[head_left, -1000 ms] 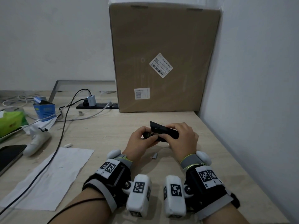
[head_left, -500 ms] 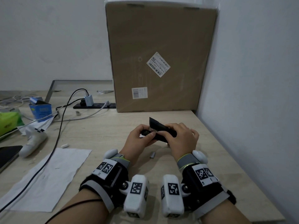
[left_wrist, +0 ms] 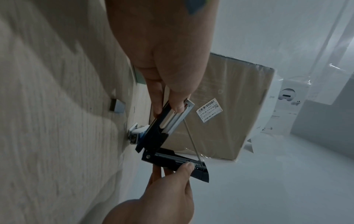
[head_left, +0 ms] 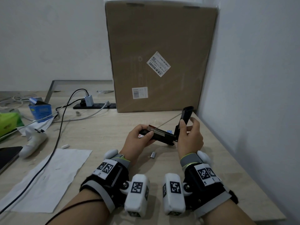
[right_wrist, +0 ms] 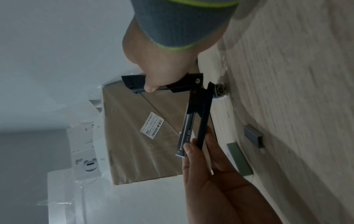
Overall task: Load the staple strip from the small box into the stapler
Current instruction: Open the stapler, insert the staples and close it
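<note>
Stapler [head_left: 164, 135] held above the counter [head_left: 103, 127], hinged wide open; my left hand [head_left: 138, 138] grips the base and metal channel near the front, fingers [left_wrist: 179, 104] curled round it to steady the track; my right hand [head_left: 189, 135] pinches the black top arm [head_left: 186, 115], tilted up and back so the channel lies clear for loading; staple strip [head_left: 153, 155] lies loose on the counter just below my hands; small box [head_left: 169, 131] partly hidden behind the stapler.
</note>
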The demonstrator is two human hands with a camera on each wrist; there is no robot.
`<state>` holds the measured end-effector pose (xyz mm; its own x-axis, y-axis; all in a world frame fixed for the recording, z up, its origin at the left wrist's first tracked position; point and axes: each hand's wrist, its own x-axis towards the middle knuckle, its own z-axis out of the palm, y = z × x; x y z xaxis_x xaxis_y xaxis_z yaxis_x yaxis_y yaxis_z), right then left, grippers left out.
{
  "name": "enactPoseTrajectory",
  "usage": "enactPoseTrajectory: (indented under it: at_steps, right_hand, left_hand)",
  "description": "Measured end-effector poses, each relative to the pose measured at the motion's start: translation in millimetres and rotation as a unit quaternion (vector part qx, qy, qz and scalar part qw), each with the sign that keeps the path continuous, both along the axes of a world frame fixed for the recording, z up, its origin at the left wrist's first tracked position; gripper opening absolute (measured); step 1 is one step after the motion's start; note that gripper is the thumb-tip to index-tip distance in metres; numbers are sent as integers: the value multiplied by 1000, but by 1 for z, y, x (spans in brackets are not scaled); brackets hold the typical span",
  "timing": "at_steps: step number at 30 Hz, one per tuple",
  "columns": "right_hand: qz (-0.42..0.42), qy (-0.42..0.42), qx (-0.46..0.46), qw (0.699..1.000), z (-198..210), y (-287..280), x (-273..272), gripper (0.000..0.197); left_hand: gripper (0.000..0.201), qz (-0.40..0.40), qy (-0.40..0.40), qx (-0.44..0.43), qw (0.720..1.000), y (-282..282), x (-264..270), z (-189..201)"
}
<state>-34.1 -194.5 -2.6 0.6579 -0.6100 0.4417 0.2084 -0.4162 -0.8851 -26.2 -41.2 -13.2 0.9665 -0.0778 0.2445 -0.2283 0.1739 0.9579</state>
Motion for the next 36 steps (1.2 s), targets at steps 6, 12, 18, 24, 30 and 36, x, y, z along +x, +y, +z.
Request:
enactPoseTrajectory:
  at_steps: [6,12,18,24,30,36]
  right_hand:
    - [-6,-28,50,998,1,0,0,53]
    - [-9,-27,239,971,-3,-6,9,49]
    - [37,1,327,944,-4,-11,7,44]
    - [70,10,362,930,-9,-12,12,46]
    - [101,64,240,963,-6,-5,7,22]
    - [297,108,-48,948,-11,9,-2,13]
  left_hand:
    - [11,24,-8,-33,999,-2,2,0]
    - [21,27,19,-96,995,2,8,-2]
    - [32,-53,60,-110,991,3,2,-1]
    - [22,-43,39,-75,995,3,2,-2]
    - [22,14,21,-111,993,7,8,-2]
    - [18,67,8,-129,989,8,13,-5]
